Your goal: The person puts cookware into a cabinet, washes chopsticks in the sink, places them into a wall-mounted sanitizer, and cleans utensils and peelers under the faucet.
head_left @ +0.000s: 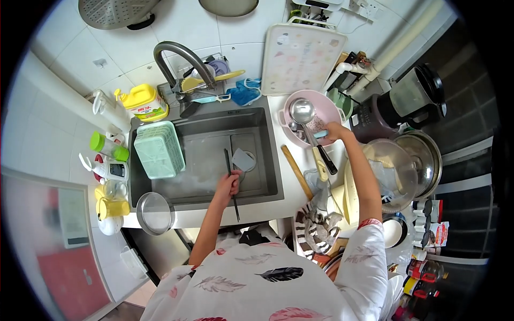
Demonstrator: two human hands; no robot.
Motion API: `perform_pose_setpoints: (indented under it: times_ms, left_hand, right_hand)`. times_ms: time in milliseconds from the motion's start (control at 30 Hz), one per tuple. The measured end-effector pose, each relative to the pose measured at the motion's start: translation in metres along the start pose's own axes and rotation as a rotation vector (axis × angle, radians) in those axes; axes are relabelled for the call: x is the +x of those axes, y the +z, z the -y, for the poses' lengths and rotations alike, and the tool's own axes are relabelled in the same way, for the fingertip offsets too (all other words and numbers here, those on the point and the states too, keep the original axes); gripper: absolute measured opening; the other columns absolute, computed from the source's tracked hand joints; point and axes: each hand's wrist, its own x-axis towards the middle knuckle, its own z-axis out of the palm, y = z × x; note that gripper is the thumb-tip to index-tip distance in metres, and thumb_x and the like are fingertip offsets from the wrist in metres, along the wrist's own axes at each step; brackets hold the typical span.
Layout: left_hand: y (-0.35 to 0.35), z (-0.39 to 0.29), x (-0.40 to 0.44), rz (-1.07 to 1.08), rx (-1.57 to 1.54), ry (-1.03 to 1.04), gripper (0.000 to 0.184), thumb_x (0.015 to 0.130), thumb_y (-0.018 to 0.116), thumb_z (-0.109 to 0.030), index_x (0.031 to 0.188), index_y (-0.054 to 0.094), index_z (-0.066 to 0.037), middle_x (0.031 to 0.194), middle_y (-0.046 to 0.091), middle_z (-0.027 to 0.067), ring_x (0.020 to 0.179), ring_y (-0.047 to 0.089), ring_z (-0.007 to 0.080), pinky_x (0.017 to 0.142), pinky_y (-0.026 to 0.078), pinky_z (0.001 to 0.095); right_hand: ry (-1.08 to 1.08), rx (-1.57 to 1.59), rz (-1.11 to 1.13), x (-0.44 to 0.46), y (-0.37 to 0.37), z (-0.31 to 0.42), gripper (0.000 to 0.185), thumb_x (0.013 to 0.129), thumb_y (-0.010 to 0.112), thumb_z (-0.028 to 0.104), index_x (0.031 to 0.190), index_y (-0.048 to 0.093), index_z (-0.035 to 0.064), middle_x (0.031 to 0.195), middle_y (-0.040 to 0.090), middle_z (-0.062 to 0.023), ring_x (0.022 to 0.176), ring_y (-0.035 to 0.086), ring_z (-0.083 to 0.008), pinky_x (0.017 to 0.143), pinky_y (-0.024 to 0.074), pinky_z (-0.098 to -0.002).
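Observation:
Over the front part of the grey sink (209, 144), my left hand (228, 184) is closed around dark, thin chopsticks (227, 160). A small white round item (244, 159) lies in the sink just beyond that hand. My right hand (335, 132) is closed on a light blue handle (321, 134) at the right side of a pink basin (289, 109). Inside the basin rest a metal ladle (302, 111) and smaller metal utensils, their dark and cream handles leaning over the near rim. What the blue handle belongs to is hard to make out.
A green basket (159, 150) stands in the sink's left side, below the faucet (184, 51). A sieve (155, 213) sits at the front left edge. Right of the sink are a wooden rod (297, 172), striped cloth (316, 230), clear bowls (393, 174) and a blender (412, 99).

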Motion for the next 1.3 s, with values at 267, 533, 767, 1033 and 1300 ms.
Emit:
perform_pose_setpoints:
  times_ms: [267,533,767,1033,1300]
  left_hand:
    - [0.005,0.013,0.000,0.047,-0.001,-0.045,0.015,0.081,0.045,-0.012,0.095,0.048,-0.007,0.056,0.033,-0.0050,0.042,0.027,0.0029,0.037,0.021,0.0171]
    - [0.004,0.009,-0.002,0.082,-0.013,-0.066,0.018,0.081,0.045,-0.013,0.097,0.047,-0.006,0.057,0.034,-0.0053,0.043,0.027,0.0022,0.038,0.021,0.0165]
    - [0.006,0.003,-0.006,0.087,0.068,-0.012,0.021,0.082,0.046,-0.016,0.100,0.050,-0.007,0.050,0.028,-0.0082,0.038,0.023,0.0021,0.035,0.018,0.0179]
    - [-0.032,-0.061,0.035,-0.378,0.514,0.480,0.031,0.083,0.047,-0.021,0.110,0.050,-0.008,0.060,0.048,-0.0027,0.046,0.039,0.0072,0.043,0.031,0.0227]
    - [-0.051,-0.168,0.102,-0.648,0.967,0.884,0.042,0.077,0.048,-0.010,0.118,0.042,-0.011,0.090,0.056,0.0209,0.081,0.054,0.0367,0.071,0.042,0.0376]
  right_hand:
    - [0.340,0.513,0.485,0.026,0.010,-0.004,0.029,0.060,0.066,0.025,0.081,0.057,0.0087,0.056,0.049,-0.0027,0.051,0.049,-0.0124,0.042,0.0401,-0.0266]
    - [0.559,0.651,0.310,0.013,-0.001,0.009,0.034,0.082,0.042,0.042,0.078,0.055,0.0108,0.054,0.043,-0.0007,0.043,0.040,-0.0115,0.037,0.0343,-0.0249]
    - [0.284,0.024,0.230,0.002,-0.018,-0.004,0.024,0.072,0.053,0.024,0.070,0.061,0.0016,0.059,0.058,-0.0138,0.054,0.056,-0.0241,0.049,0.0445,-0.0372]
    - [0.650,-0.303,-0.344,-0.086,-0.094,0.094,0.022,0.071,0.055,0.022,0.070,0.061,0.0010,0.076,0.059,-0.0181,0.072,0.058,-0.0331,0.063,0.0458,-0.0402]
    - [0.292,-0.216,-0.391,-0.033,-0.067,0.197,0.020,0.075,0.052,0.018,0.068,0.062,0.0017,0.069,0.059,-0.0170,0.068,0.058,-0.0310,0.061,0.0457,-0.0388]
